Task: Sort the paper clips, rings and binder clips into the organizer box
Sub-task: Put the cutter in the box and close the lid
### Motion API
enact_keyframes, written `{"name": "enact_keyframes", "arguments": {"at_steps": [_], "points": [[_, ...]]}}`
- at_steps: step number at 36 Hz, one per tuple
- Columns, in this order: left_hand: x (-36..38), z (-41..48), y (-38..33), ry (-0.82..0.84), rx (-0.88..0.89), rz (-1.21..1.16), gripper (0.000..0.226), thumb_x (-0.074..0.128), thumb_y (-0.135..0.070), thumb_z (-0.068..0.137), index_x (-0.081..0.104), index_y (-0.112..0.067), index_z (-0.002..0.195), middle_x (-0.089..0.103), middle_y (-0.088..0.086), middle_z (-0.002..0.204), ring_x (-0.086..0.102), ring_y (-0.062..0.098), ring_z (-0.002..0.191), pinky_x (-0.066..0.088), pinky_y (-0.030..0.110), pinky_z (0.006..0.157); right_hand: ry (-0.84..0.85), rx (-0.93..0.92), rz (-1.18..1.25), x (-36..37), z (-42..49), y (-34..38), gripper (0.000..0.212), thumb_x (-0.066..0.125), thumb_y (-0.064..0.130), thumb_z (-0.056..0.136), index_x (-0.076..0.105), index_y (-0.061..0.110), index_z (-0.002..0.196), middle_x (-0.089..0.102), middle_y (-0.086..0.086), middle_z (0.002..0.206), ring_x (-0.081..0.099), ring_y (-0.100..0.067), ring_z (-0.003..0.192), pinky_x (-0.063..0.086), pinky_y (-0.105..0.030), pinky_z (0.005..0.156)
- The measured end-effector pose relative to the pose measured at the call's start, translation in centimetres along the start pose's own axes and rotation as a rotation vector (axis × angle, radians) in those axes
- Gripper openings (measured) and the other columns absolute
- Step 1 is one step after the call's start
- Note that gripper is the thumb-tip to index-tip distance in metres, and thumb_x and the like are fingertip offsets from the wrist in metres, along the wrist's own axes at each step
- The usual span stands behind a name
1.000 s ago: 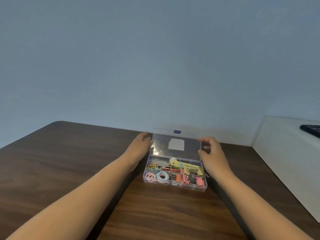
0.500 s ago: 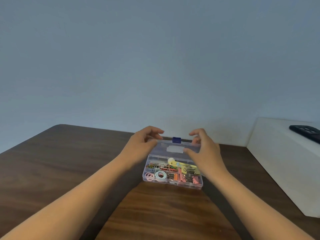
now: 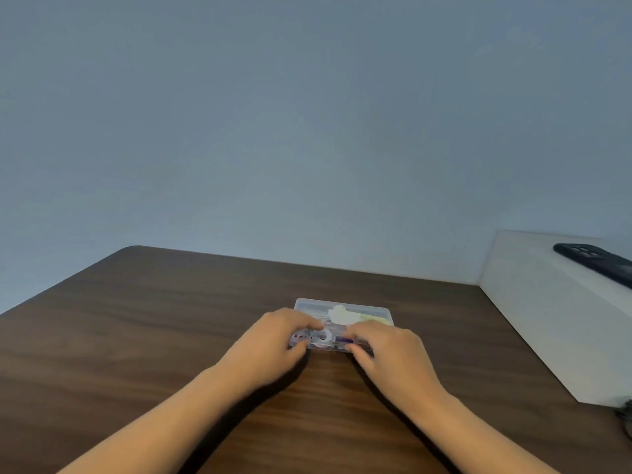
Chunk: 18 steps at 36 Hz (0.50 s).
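Note:
The clear organizer box (image 3: 362, 311) lies on the brown table (image 3: 171, 319) with its lid down flat. Pastel rings (image 3: 321, 338) and other small coloured pieces show blurred through the lid; which compartment each is in I cannot tell. A white label shows on the lid, and the blue latch (image 3: 342, 339) sits at the front edge between my hands. My left hand (image 3: 273, 340) grips the box's front left corner, fingers curled over the lid. My right hand (image 3: 386, 350) grips the front right part the same way.
A white block (image 3: 547, 319) stands along the table's right side with a black phone (image 3: 595, 261) lying on top. A small dark object (image 3: 626, 419) shows at the right edge. A plain blue-grey wall rises behind the table.
The lid stood upright a second ago; both hands swung it forward and down, and it now lies shut. My hands moved from the lid's sides to the box's front edge.

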<state>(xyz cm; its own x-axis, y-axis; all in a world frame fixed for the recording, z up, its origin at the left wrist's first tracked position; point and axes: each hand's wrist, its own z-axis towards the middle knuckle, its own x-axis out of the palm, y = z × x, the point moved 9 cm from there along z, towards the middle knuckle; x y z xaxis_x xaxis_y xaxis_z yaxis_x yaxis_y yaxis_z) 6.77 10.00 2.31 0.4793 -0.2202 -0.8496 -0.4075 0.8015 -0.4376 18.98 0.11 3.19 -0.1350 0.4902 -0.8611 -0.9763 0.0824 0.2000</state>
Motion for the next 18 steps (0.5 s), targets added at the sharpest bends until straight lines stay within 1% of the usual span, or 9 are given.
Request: {"name": "enact_keyframes", "arguments": {"at_steps": [1, 4, 6, 7, 10, 13, 16, 18], "points": [[0.2, -0.2, -0.1, 0.003, 0.015, 0.008, 0.036, 0.056, -0.022, 0.092, 0.060, -0.039, 0.123, 0.057, -0.020, 0.128, 0.049, -0.004, 0.119, 0.039, 0.019, 0.105, 0.010, 0.002, 0.013, 0.2, -0.2, 0.0, 0.023, 0.059, 0.046, 0.090, 0.068, 0.038, 0.109, 0.069, 0.022, 0.103, 0.062, 0.001, 0.095, 0.051, -0.021, 0.084], [0.6, -0.5, -0.1, 0.007, 0.043, 0.005, 0.036, 0.055, -0.018, 0.090, 0.063, -0.036, 0.120, 0.060, -0.020, 0.125, 0.051, -0.004, 0.118, 0.037, 0.012, 0.101, 0.031, 0.014, 0.055, 0.5, -0.7, -0.2, 0.028, 0.053, 0.051, 0.090, 0.069, 0.038, 0.109, 0.069, 0.023, 0.108, 0.062, 0.003, 0.100, 0.050, -0.023, 0.089], [0.7, -0.5, -0.2, -0.004, 0.053, 0.014, 0.036, 0.055, -0.017, 0.090, 0.064, -0.036, 0.119, 0.062, -0.021, 0.122, 0.053, -0.004, 0.116, 0.039, 0.012, 0.099, 0.040, 0.019, 0.087, 0.6, -0.9, -0.3, 0.030, 0.048, 0.051, 0.092, 0.070, 0.037, 0.107, 0.069, 0.022, 0.109, 0.062, 0.002, 0.103, 0.051, -0.025, 0.090], [0.6, -0.4, -0.2, -0.016, 0.054, 0.024, 0.035, 0.054, -0.017, 0.090, 0.065, -0.036, 0.118, 0.062, -0.020, 0.121, 0.053, -0.003, 0.115, 0.039, 0.012, 0.099, 0.037, 0.027, 0.100, 0.6, -1.0, -0.4, 0.029, 0.049, 0.049, 0.092, 0.071, 0.037, 0.108, 0.069, 0.022, 0.109, 0.062, 0.003, 0.103, 0.050, -0.024, 0.092], [0.5, -0.2, -0.6, -0.057, 0.057, 0.080, 0.029, 0.054, -0.025, 0.092, 0.067, -0.035, 0.117, 0.064, -0.018, 0.119, 0.056, -0.001, 0.112, 0.043, 0.017, 0.098, -0.037, 0.111, 0.177, 0.1, -0.9, -1.4, 0.021, 0.058, 0.041, 0.092, 0.072, 0.037, 0.107, 0.070, 0.025, 0.102, 0.062, 0.006, 0.098, 0.048, -0.020, 0.094], [0.8, 0.1, -1.3, -0.087, 0.046, 0.138, 0.028, 0.052, -0.039, 0.094, 0.066, -0.037, 0.119, 0.064, -0.017, 0.117, 0.058, 0.002, 0.106, 0.046, 0.020, 0.090, -0.085, 0.191, 0.232, 0.1, -0.5, -2.2, 0.015, 0.066, 0.039, 0.087, 0.075, 0.038, 0.099, 0.071, 0.026, 0.094, 0.062, 0.009, 0.093, 0.050, -0.023, 0.094], [1.0, 0.5, -1.6, -0.105, 0.003, 0.192, 0.027, 0.052, -0.049, 0.092, 0.067, -0.043, 0.114, 0.062, -0.014, 0.109, 0.060, 0.008, 0.096, 0.049, 0.027, 0.080, -0.080, 0.203, 0.212, 0.4, -0.4, -2.3, 0.014, 0.072, 0.039, 0.082, 0.077, 0.037, 0.095, 0.072, 0.024, 0.096, 0.064, 0.005, 0.097, 0.050, -0.030, 0.096], [1.0, 0.6, -1.7, -0.117, -0.016, 0.222, 0.023, 0.054, -0.052, 0.090, 0.070, -0.042, 0.104, 0.061, -0.012, 0.101, 0.059, 0.010, 0.092, 0.048, 0.029, 0.074, -0.080, 0.200, 0.201, 0.5, -0.6, -2.2, 0.014, 0.074, 0.036, 0.081, 0.077, 0.034, 0.094, 0.073, 0.021, 0.099, 0.064, 0.004, 0.100, 0.049, -0.030, 0.097]]}}
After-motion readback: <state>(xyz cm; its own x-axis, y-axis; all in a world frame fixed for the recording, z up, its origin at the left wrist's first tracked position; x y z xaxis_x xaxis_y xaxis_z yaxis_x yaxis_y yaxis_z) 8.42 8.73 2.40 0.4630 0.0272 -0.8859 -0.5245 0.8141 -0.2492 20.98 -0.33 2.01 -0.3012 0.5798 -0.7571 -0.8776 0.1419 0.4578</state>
